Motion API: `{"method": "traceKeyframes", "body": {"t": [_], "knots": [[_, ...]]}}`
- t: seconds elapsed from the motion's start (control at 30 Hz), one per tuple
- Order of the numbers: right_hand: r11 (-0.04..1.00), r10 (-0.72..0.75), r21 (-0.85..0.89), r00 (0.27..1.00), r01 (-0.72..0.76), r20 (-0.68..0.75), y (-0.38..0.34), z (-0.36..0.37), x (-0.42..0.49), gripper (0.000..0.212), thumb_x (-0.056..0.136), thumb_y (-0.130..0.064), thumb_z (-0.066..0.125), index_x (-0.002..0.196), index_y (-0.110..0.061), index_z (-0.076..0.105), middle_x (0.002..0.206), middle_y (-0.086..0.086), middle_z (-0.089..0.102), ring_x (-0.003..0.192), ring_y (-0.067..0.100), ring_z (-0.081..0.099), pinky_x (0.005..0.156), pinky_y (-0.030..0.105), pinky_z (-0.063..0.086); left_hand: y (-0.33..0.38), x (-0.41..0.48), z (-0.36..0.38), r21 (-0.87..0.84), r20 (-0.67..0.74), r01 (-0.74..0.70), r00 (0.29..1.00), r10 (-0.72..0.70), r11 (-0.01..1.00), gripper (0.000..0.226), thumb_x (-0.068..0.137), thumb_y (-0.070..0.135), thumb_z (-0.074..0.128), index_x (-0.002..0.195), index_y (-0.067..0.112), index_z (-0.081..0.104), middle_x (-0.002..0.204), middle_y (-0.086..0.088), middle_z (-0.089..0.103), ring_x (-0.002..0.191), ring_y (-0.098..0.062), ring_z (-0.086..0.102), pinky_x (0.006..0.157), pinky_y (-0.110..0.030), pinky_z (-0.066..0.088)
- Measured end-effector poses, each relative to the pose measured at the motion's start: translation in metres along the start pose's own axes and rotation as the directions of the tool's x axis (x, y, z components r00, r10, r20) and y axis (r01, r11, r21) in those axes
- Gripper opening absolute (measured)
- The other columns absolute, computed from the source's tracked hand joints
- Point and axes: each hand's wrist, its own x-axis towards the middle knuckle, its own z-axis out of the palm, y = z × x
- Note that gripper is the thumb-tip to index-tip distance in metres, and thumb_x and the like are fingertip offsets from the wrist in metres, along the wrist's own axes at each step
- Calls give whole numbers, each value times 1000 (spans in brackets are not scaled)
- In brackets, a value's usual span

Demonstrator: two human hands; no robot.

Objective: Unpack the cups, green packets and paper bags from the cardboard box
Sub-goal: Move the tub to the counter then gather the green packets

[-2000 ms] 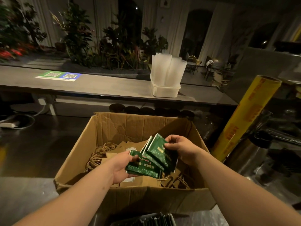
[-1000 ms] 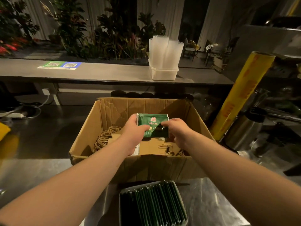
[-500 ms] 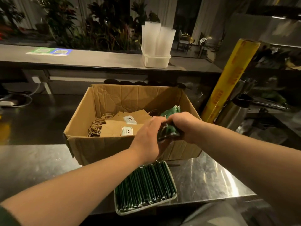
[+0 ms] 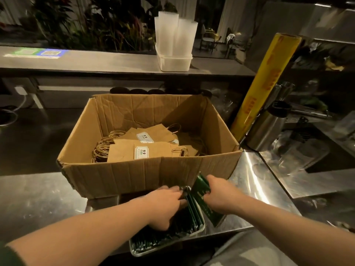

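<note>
Two hands at work: both are low in front of the cardboard box (image 4: 134,177), over the tray (image 4: 199,228) at the near edge of the steel counter (image 4: 38,198).
Step in hand: filing green packets into the tray, by my reading; the packets part of the unpacking looks close to its end.
Right hand (image 4: 219,196): fingers are clenched round a bundle of green packets (image 4: 213,215), held edge-down and tilted at the tray's right end, partly outside its rim.
Left hand (image 4: 165,206): lies on the filed packets (image 4: 153,239), fingers bent over their tops. Whether it presses them aside or pinches some, I cannot tell.
Filed packets: stand on edge in a tight row that fills most of the tray.
Paper bags (image 4: 123,152): lie flat inside the box, twine handles to the left, price stickers up; none is out yet.
Cups (image 4: 172,33): stacked upright in a white tub (image 4: 174,63) on the back shelf, well apart from the box.
Loose packets in the box: none shows among the bags, though the near wall hides part of the floor.
Next move calls for: a gap held open at the row's right end, the bundle brought upright and slid down inside the rim, then let go.
Risk: the bundle overhangs the rim near the counter's edge, so a careless release could tip packets off.
After that: likely the bags, lifted out in a stack.
</note>
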Motion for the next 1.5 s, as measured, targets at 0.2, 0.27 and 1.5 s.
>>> {"method": "traceKeyframes", "body": {"t": [0.2, 0.27, 1.5], "knots": [[993, 114, -9, 990, -115, -86, 15, 18, 17, 32, 95, -21, 62, 126, -18, 53, 98, -6, 56, 96, 16, 63, 79, 28, 56, -2, 26, -1, 3, 86, -74, 994, 73, 997, 75, 89, 30, 68, 155, 14, 36, 166, -15, 21, 156, -30, 9, 127, -52, 8], [993, 114, -25, 989, -116, -92, 12, 25, 22, 34, 93, -20, 62, 127, -16, 55, 96, -5, 58, 97, 18, 66, 82, 30, 58, -7, 22, -2, -22, 20, -101, 995, 102, 995, 68, 90, 31, 66, 151, 13, 41, 164, -14, 26, 155, -29, 14, 127, -50, 12], [967, 140, -222, 989, -127, 41, -23, 92, 44, 82, 93, -12, 61, 159, -13, 12, 131, 13, 60, 119, 33, 61, 91, 37, 53, -63, -31, 51, -192, 258, -97, 955, 145, 977, 138, 71, 51, 89, 157, 43, -18, 157, 9, -45, 141, -19, -47, 121, -66, -4]]}}
